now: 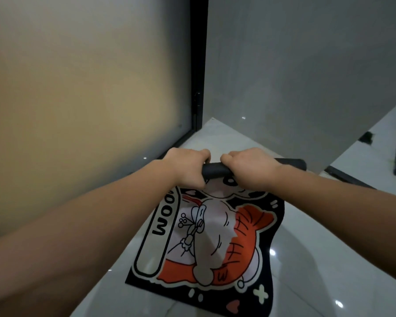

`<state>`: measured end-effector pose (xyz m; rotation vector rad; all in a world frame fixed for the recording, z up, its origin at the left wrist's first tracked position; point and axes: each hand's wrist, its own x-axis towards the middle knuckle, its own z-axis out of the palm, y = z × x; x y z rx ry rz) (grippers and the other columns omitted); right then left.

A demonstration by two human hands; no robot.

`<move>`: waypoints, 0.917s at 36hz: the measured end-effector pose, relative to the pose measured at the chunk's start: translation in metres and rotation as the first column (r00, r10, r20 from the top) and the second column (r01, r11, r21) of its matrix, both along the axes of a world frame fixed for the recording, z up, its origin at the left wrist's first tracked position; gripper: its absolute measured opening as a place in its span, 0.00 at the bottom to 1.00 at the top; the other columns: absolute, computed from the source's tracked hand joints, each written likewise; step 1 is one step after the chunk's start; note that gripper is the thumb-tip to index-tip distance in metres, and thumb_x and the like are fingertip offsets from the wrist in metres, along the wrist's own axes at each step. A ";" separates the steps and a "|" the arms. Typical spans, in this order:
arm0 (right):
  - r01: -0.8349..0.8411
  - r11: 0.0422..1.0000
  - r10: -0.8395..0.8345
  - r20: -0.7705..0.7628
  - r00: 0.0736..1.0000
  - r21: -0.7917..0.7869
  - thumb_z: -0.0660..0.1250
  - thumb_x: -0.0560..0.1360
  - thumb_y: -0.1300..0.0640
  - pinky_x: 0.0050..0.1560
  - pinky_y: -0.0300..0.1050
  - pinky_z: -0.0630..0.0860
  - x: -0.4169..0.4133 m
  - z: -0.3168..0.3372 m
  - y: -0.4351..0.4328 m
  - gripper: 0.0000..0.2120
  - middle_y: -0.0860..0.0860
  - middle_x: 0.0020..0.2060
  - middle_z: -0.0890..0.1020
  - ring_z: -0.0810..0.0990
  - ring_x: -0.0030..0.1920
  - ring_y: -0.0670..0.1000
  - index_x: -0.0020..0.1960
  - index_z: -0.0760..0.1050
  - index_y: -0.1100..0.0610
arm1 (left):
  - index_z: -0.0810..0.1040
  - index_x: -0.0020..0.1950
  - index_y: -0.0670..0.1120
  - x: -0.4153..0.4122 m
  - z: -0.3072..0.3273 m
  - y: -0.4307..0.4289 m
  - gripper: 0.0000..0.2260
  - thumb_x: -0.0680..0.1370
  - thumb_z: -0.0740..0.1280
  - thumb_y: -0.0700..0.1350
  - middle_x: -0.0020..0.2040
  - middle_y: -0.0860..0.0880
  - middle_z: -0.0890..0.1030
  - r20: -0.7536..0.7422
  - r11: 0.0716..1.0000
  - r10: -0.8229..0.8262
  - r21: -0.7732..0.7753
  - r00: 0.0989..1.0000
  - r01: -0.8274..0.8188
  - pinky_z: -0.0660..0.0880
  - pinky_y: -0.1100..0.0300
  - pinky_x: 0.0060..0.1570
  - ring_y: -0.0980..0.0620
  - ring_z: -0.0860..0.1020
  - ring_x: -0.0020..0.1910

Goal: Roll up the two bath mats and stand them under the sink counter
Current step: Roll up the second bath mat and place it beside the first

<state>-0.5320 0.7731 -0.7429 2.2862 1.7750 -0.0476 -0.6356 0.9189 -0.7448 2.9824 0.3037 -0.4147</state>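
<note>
— White shiny floor [318,259] by a frosted door [78,99]. How far along is it?

— Just started. One bath mat [206,236] lies by the door, its far end rolled into a thin dark tube. Left hand [185,168] and right hand [249,170] are both curled tight around that tube.

— How many mats?

— One, I think; the second isn't showing. No sink counter either.

two bare forearms, no sleeves, watch or rings in sight; left hand [188,167] and right hand [249,170] ungloved, fingers short.
</note>
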 end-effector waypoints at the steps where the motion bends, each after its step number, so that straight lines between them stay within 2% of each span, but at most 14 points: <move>1: -0.036 0.999 0.036 0.040 0.999 0.010 0.61 0.76 0.58 0.37 0.47 0.64 -0.001 0.000 0.000 0.10 0.55 0.50 0.77 0.78 0.45 0.58 0.57 0.68 0.56 | 0.70 0.55 0.53 0.000 0.001 0.001 0.18 0.67 0.67 0.50 0.40 0.52 0.76 -0.025 1.000 0.010 -0.028 1.000 -0.011 0.65 0.58 0.34 0.48 0.76 0.40; 4: -0.104 0.994 0.099 0.118 0.988 0.034 0.59 0.76 0.57 0.35 0.48 0.64 -0.002 -0.002 0.000 0.11 0.55 0.50 0.76 0.79 0.45 0.58 0.58 0.66 0.57 | 0.74 0.50 0.52 -0.001 -0.001 -0.001 0.10 0.70 0.64 0.45 0.35 0.53 0.73 0.054 1.000 -0.002 0.022 0.999 0.000 0.66 0.58 0.36 0.47 0.76 0.42; 6: -0.073 0.995 0.067 0.096 0.993 0.069 0.61 0.74 0.55 0.35 0.48 0.64 -0.001 -0.004 0.000 0.13 0.54 0.49 0.76 0.79 0.43 0.58 0.57 0.66 0.56 | 0.74 0.49 0.50 -0.002 -0.003 -0.006 0.07 0.72 0.63 0.43 0.38 0.52 0.74 0.150 0.994 -0.024 0.109 0.988 0.007 0.66 0.57 0.37 0.45 0.77 0.43; 8: 0.024 0.996 -0.022 -0.028 0.999 0.086 0.65 0.70 0.50 0.36 0.47 0.68 0.001 -0.003 0.001 0.17 0.52 0.46 0.78 0.78 0.43 0.57 0.55 0.67 0.53 | 0.73 0.52 0.48 -0.003 -0.005 -0.010 0.08 0.74 0.62 0.43 0.46 0.48 0.78 0.208 0.984 -0.037 0.176 0.977 -0.001 0.65 0.55 0.38 0.44 0.78 0.46; 10: 0.160 0.987 -0.149 -0.245 0.958 0.022 0.69 0.66 0.47 0.38 0.46 0.71 0.003 0.001 0.003 0.19 0.51 0.42 0.79 0.78 0.42 0.56 0.54 0.69 0.52 | 0.71 0.54 0.47 -0.003 -0.008 -0.014 0.08 0.75 0.62 0.44 0.51 0.47 0.78 0.255 0.976 -0.059 0.217 0.965 0.003 0.65 0.55 0.38 0.44 0.78 0.49; 12: 0.235 0.970 -0.237 -0.408 0.882 -0.057 0.71 0.65 0.50 0.38 0.45 0.71 0.005 0.004 0.006 0.16 0.51 0.40 0.79 0.77 0.41 0.54 0.51 0.71 0.52 | 0.70 0.55 0.47 -0.003 -0.010 -0.017 0.09 0.75 0.63 0.45 0.52 0.48 0.77 0.293 0.970 -0.086 0.243 0.952 0.012 0.64 0.55 0.39 0.44 0.78 0.50; 13: 0.245 0.967 -0.249 -0.431 0.867 -0.067 0.71 0.66 0.53 0.38 0.44 0.71 0.006 0.004 0.007 0.14 0.51 0.39 0.79 0.77 0.40 0.54 0.49 0.73 0.52 | 0.70 0.55 0.47 -0.002 -0.010 -0.017 0.09 0.75 0.63 0.45 0.52 0.48 0.77 0.305 0.967 -0.095 0.253 0.948 0.015 0.64 0.55 0.38 0.45 0.78 0.50; 17: 0.220 0.975 -0.217 -0.298 0.930 -0.023 0.68 0.68 0.55 0.37 0.44 0.69 0.006 -0.002 0.005 0.11 0.50 0.38 0.77 0.77 0.40 0.55 0.50 0.74 0.52 | 0.69 0.53 0.49 0.000 -0.012 -0.014 0.13 0.71 0.66 0.47 0.50 0.50 0.77 0.279 0.977 -0.131 0.198 0.951 0.077 0.64 0.55 0.36 0.46 0.78 0.47; 19: 0.157 0.987 -0.150 -0.172 0.974 0.028 0.65 0.71 0.54 0.38 0.44 0.68 0.004 -0.007 0.002 0.11 0.51 0.41 0.78 0.79 0.43 0.56 0.52 0.73 0.52 | 0.69 0.53 0.49 0.001 -0.010 -0.010 0.16 0.68 0.68 0.50 0.48 0.50 0.77 0.208 0.992 -0.107 0.087 0.972 0.090 0.65 0.56 0.37 0.46 0.77 0.46; 22: 0.027 0.993 -0.025 -0.021 0.999 0.113 0.61 0.74 0.54 0.38 0.46 0.65 -0.001 -0.011 -0.002 0.10 0.52 0.48 0.80 0.79 0.47 0.57 0.55 0.71 0.54 | 0.68 0.55 0.50 0.000 -0.008 -0.008 0.20 0.67 0.71 0.50 0.44 0.50 0.76 0.067 0.996 -0.003 -0.087 0.998 0.009 0.66 0.58 0.36 0.47 0.75 0.40; 24: -0.008 0.991 0.006 0.020 1.000 0.131 0.60 0.75 0.56 0.38 0.47 0.65 -0.003 -0.011 -0.002 0.11 0.53 0.50 0.79 0.79 0.48 0.58 0.56 0.70 0.56 | 0.69 0.56 0.50 0.000 -0.008 -0.010 0.19 0.68 0.70 0.48 0.43 0.51 0.75 0.040 0.994 0.011 -0.109 0.999 -0.007 0.65 0.59 0.35 0.47 0.74 0.40; 27: -0.025 0.991 0.019 0.048 0.999 0.133 0.61 0.74 0.55 0.37 0.48 0.67 -0.005 -0.012 0.000 0.11 0.54 0.50 0.78 0.79 0.46 0.58 0.56 0.68 0.55 | 0.73 0.56 0.50 -0.001 -0.007 -0.010 0.15 0.70 0.67 0.44 0.46 0.48 0.79 0.111 0.999 -0.017 -0.032 0.994 0.021 0.65 0.59 0.37 0.45 0.78 0.46; 30: 0.059 0.998 -0.055 -0.139 0.989 0.028 0.67 0.69 0.49 0.41 0.47 0.71 -0.001 -0.008 0.002 0.20 0.52 0.49 0.79 0.79 0.47 0.57 0.58 0.68 0.52 | 0.71 0.58 0.50 -0.005 -0.012 -0.012 0.14 0.72 0.65 0.44 0.50 0.48 0.80 0.203 0.988 -0.090 0.144 0.975 0.061 0.66 0.56 0.38 0.44 0.79 0.49; 33: 0.199 0.974 -0.225 -0.408 0.885 -0.107 0.71 0.65 0.49 0.42 0.44 0.71 0.005 0.001 0.004 0.21 0.50 0.45 0.79 0.77 0.44 0.54 0.57 0.71 0.49 | 0.70 0.57 0.49 -0.008 -0.018 -0.015 0.13 0.73 0.64 0.44 0.52 0.49 0.78 0.299 0.969 -0.155 0.233 0.941 0.086 0.65 0.55 0.39 0.45 0.78 0.49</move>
